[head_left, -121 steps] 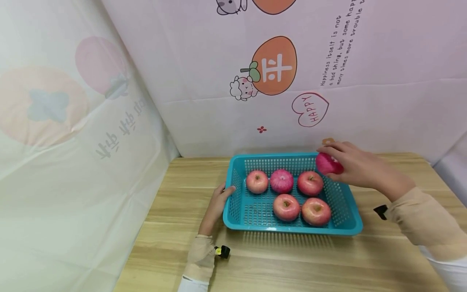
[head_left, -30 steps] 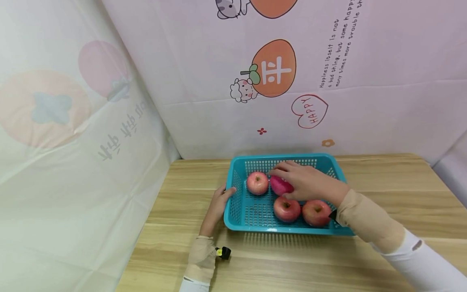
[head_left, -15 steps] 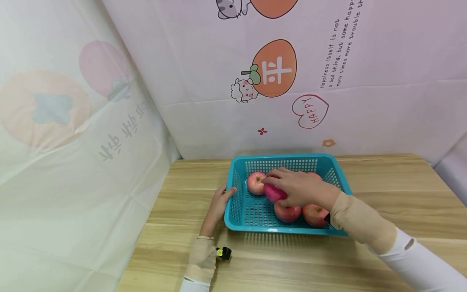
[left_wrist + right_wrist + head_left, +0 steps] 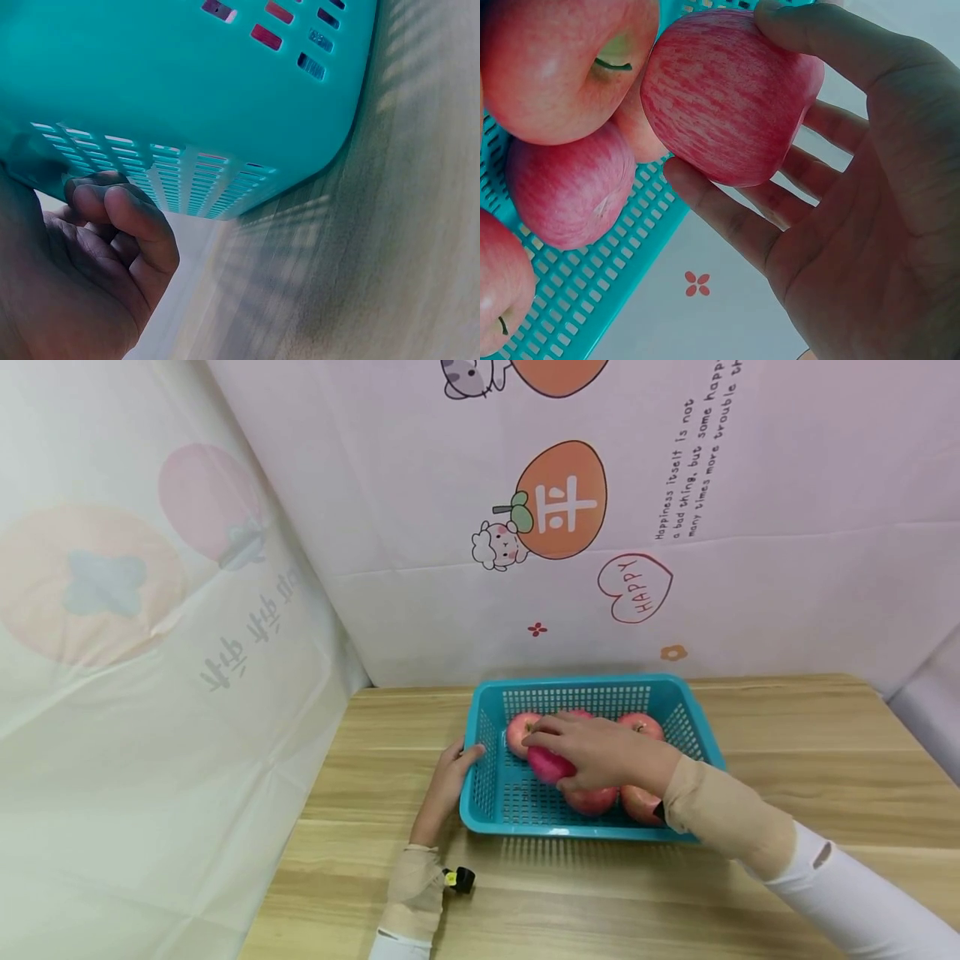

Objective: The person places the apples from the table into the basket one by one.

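My left hand (image 4: 448, 779) grips the left end of a blue-green plastic basket (image 4: 558, 832), thumb over the rim. Seen in the left wrist view, curled fingers (image 4: 142, 217) lie against the basket's outer wall. My right hand (image 4: 606, 750) holds a deep pink apple (image 4: 727, 97) between thumb and fingers, over the left-middle of the basket. Close behind it sits a pale red apple (image 4: 519, 733), partly covered by the fingers. Another deep pink apple (image 4: 570, 187) lies at the back, mostly hidden from the head view. Two apples lie in front, one of them a red apple (image 4: 592, 802).
A further red apple (image 4: 641, 724) sits at the back right of the basket. Underneath is a wooden table (image 4: 525, 902). A printed white cloth (image 4: 420, 610) stands behind the table, and another white cloth (image 4: 187, 793) hangs at the left.
Over four seconds my right hand has carried the deep pink apple from above the basket's right end leftward, and in the last second slightly further left and nearer. My left hand stays put.
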Tool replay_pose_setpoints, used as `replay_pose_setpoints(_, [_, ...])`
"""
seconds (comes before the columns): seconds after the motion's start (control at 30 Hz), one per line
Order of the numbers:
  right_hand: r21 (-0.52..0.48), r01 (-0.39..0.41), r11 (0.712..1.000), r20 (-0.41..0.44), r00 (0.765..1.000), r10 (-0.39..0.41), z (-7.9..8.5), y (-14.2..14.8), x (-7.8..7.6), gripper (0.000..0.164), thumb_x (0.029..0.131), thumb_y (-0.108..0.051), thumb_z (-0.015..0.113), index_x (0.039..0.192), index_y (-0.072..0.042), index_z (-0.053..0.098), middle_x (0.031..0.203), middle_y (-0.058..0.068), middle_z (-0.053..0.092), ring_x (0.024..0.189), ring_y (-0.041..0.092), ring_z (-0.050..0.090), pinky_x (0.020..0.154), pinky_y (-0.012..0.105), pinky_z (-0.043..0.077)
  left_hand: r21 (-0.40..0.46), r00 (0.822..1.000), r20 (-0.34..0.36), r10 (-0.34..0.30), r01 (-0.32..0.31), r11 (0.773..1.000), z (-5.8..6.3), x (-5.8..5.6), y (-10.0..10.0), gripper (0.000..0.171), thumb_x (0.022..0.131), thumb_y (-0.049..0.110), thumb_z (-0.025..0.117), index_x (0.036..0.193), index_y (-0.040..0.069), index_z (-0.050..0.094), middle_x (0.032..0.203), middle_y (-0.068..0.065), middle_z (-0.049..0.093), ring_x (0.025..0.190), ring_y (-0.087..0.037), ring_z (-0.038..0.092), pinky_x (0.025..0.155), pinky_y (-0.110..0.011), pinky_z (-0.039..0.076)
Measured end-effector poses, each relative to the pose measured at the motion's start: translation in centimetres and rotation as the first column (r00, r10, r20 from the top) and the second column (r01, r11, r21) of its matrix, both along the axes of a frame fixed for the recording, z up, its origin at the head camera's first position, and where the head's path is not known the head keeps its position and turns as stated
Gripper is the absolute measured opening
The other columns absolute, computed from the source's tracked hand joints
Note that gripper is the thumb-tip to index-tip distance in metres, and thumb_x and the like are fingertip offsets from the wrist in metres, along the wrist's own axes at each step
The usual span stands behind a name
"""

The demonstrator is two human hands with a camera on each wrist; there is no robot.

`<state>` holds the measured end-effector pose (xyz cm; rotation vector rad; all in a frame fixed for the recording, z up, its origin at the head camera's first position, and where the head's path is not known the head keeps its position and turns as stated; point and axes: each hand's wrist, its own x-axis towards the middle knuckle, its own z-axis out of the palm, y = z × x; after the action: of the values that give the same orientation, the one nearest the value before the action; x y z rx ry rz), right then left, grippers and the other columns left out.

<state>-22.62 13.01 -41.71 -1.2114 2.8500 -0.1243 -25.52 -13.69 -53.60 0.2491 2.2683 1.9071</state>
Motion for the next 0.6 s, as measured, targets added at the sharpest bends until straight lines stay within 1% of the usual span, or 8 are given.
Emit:
replay_pose_setpoints(0.1, [0.016,-0.028,0.999,-0.005,1.000,0.028,0.0,-0.4,0.1,0.071,0.080,-0.035,0.077,0.144,-0.025,0.047,0.147,0.006,0.047,0.132,0.032,0.045,0.098,0.056,0.049,-0.001,1.000,0.004,-0.001,0.001,1.000,-0.1,0.0,0.0,0.049,0.102,0.039,0.048,0.146,0.020,0.045,0.135,-0.016,0.059,0.113,-0.032,0.064,0.090,-0.047,0.056])
replay_pose_setpoints(0.23, [0.036,-0.042,0.998,0.006,0.999,0.042,-0.2,-0.7,0.1,0.073,0.081,-0.037,0.077,0.146,-0.030,0.044,0.147,0.005,0.047,0.133,0.030,0.045,0.097,0.055,0.049,0.001,1.000,0.006,-0.005,0.005,1.000,-0.2,0.0,-0.1,0.049,0.102,0.039,0.048,0.146,0.020,0.045,0.135,-0.017,0.058,0.114,-0.034,0.064,0.090,-0.048,0.056])
replay_pose_setpoints(0.33, [0.051,-0.044,0.998,0.028,0.999,0.042,-0.5,-1.0,0.1,0.074,0.082,-0.040,0.077,0.147,-0.033,0.042,0.148,0.004,0.046,0.133,0.028,0.045,0.095,0.054,0.052,-0.001,1.000,0.005,-0.003,0.003,1.000,-0.2,0.0,0.0,0.048,0.102,0.039,0.048,0.146,0.020,0.045,0.135,-0.016,0.058,0.113,-0.034,0.064,0.090,-0.048,0.056])
replay_pose_setpoints(0.37, [0.056,-0.050,0.997,0.031,0.998,0.048,-0.6,-1.1,0.1,0.073,0.082,-0.041,0.076,0.147,-0.034,0.042,0.149,0.003,0.046,0.133,0.027,0.045,0.095,0.052,0.052,0.001,1.000,0.012,-0.013,0.013,1.000,0.1,0.1,-0.1,0.049,0.102,0.037,0.047,0.147,0.018,0.044,0.136,-0.018,0.057,0.114,-0.035,0.063,0.090,-0.048,0.056])
replay_pose_setpoints(0.5, [0.062,-0.060,0.996,0.057,0.997,0.057,-0.8,-1.6,0.0,0.072,0.083,-0.041,0.076,0.146,-0.034,0.043,0.149,0.001,0.046,0.134,0.025,0.044,0.096,0.053,0.051,0.017,0.999,0.035,-0.035,0.035,0.999,0.3,-0.1,-0.2,0.050,0.104,0.033,0.046,0.149,0.013,0.040,0.139,-0.023,0.054,0.117,-0.040,0.061,0.090,-0.047,0.056])
replay_pose_setpoints(0.57, [0.065,-0.061,0.996,0.062,0.996,0.057,-0.8,-1.7,0.0,0.071,0.083,-0.040,0.077,0.146,-0.034,0.043,0.149,0.001,0.047,0.136,0.025,0.043,0.098,0.054,0.050,0.022,0.998,0.045,-0.039,0.038,0.999,0.4,-0.1,-0.2,0.050,0.104,0.032,0.046,0.150,0.013,0.040,0.139,-0.023,0.054,0.118,-0.041,0.060,0.090,-0.047,0.056])
replay_pose_setpoints(0.6, [0.064,-0.057,0.996,0.067,0.996,0.053,-0.8,-1.8,0.0,0.072,0.082,-0.040,0.077,0.145,-0.033,0.043,0.149,0.001,0.047,0.136,0.026,0.043,0.099,0.056,0.049,0.022,0.999,0.040,-0.029,0.028,0.999,0.1,-0.2,-0.2,0.049,0.103,0.033,0.047,0.149,0.015,0.041,0.138,-0.022,0.055,0.117,-0.040,0.061,0.089,-0.047,0.056])
